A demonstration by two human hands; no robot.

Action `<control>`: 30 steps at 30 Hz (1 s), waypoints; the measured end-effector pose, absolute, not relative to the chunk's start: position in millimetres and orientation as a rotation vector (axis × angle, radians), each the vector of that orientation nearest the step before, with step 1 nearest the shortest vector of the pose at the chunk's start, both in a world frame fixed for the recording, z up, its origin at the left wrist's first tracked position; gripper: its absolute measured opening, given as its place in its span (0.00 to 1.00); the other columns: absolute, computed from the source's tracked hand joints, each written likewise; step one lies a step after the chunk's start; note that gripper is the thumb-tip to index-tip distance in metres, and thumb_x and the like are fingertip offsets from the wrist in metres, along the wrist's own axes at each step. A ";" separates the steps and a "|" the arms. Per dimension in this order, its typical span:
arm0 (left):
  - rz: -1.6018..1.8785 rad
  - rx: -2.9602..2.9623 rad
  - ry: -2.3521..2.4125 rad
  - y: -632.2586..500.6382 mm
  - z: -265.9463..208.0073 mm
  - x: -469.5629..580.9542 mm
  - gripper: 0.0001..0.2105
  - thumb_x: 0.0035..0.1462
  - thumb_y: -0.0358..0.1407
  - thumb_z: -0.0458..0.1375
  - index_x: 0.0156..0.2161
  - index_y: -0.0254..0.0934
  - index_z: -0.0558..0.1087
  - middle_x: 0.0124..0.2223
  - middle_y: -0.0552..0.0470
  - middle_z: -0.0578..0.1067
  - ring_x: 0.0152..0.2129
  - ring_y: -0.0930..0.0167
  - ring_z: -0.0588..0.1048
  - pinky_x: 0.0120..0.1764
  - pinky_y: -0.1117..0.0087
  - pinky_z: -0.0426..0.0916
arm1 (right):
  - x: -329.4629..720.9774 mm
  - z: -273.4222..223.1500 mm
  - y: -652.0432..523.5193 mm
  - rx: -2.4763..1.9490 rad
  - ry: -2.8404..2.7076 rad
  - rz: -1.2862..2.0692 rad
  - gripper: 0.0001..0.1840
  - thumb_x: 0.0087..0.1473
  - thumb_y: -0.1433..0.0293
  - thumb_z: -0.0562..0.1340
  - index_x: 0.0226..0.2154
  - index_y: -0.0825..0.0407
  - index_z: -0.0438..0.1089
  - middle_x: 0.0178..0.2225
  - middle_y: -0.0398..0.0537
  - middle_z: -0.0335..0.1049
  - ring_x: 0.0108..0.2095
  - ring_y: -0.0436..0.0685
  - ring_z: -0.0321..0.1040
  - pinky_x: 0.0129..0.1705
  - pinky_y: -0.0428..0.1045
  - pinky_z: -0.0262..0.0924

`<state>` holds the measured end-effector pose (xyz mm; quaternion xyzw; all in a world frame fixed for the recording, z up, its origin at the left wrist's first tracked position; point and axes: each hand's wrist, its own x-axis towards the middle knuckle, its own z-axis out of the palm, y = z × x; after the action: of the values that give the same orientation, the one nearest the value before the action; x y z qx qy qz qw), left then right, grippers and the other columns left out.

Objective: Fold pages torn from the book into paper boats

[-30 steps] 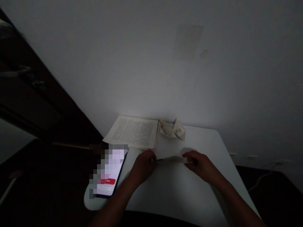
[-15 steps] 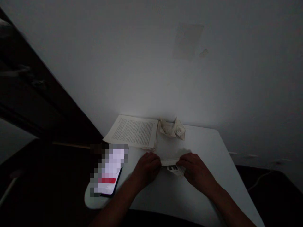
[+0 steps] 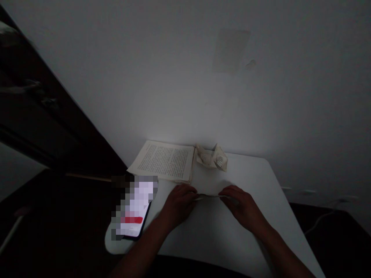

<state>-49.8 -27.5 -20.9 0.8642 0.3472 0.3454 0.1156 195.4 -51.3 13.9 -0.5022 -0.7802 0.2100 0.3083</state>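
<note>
- The left hand [image 3: 182,200] has its fingers curled closed over the left end of a thin folded paper [image 3: 210,195].
- The right hand [image 3: 238,202] pinches the paper's right end between thumb and fingers; the two hands are a short gap apart.
- The paper spans that gap, seen nearly edge-on over the middle of the desk [image 3: 208,235]; whether it touches the surface, I cannot tell.
- Desk surface shows between the hands and the near edge, and from the right hand across to the right edge and the far right corner.
- On the left, room is tighter: a phone [image 3: 135,226] lies along the left edge by the rounded near left corner, just beside the left forearm.
- Beyond the left hand, a stack of printed pages [image 3: 165,161] lies at the far left corner.
- Right of the stack, a folded paper shape [image 3: 213,158] stands near the far edge, by the wall [image 3: 174,77].
</note>
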 end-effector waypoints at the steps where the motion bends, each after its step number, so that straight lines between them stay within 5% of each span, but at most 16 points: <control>1: 0.990 2.545 1.030 -27.6 -21.3 -49.6 0.08 0.53 0.28 0.56 0.39 0.38 0.72 0.40 0.49 0.73 0.38 0.67 0.70 0.40 0.63 0.65 | 194.8 14.0 -51.4 -1.318 -2.061 0.557 0.08 0.56 0.68 0.57 0.36 0.48 0.71 0.35 0.47 0.71 0.37 0.55 0.68 0.40 0.51 0.63; 11: 0.960 2.546 1.028 -28.0 -25.5 -49.6 0.08 0.52 0.26 0.55 0.37 0.38 0.72 0.39 0.50 0.73 0.36 0.68 0.70 0.40 0.64 0.64 | 196.3 15.5 -51.7 -1.291 -2.139 0.462 0.09 0.55 0.71 0.57 0.37 0.48 0.71 0.36 0.48 0.72 0.38 0.55 0.68 0.40 0.51 0.63; 21: 0.967 2.465 1.025 -25.8 -25.4 -56.0 0.04 0.51 0.26 0.56 0.31 0.37 0.70 0.33 0.52 0.75 0.31 0.70 0.71 0.37 0.66 0.64 | 201.1 7.6 -57.8 -1.244 -2.346 0.262 0.21 0.43 0.83 0.55 0.39 0.50 0.71 0.39 0.50 0.71 0.42 0.57 0.65 0.45 0.55 0.60; 26: 0.942 2.467 0.981 -27.7 -21.9 -56.4 0.05 0.54 0.27 0.56 0.34 0.37 0.73 0.35 0.51 0.75 0.34 0.69 0.70 0.38 0.66 0.64 | 201.6 12.5 -69.7 -1.310 -2.465 0.369 0.29 0.40 0.75 0.62 0.49 0.51 0.66 0.50 0.54 0.63 0.52 0.62 0.58 0.54 0.59 0.53; 30: 0.867 2.468 0.988 -30.2 -17.0 -56.8 0.06 0.54 0.27 0.56 0.36 0.38 0.73 0.37 0.51 0.74 0.35 0.69 0.69 0.39 0.67 0.65 | 197.4 22.5 -77.3 -1.325 -2.500 0.435 0.41 0.36 0.57 0.68 0.53 0.53 0.62 0.55 0.57 0.58 0.55 0.66 0.53 0.55 0.61 0.51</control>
<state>-56.8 -30.2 -17.0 0.8696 0.3479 0.3054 0.1717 197.4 -77.3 22.5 -0.4584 -0.8648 0.1504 0.1392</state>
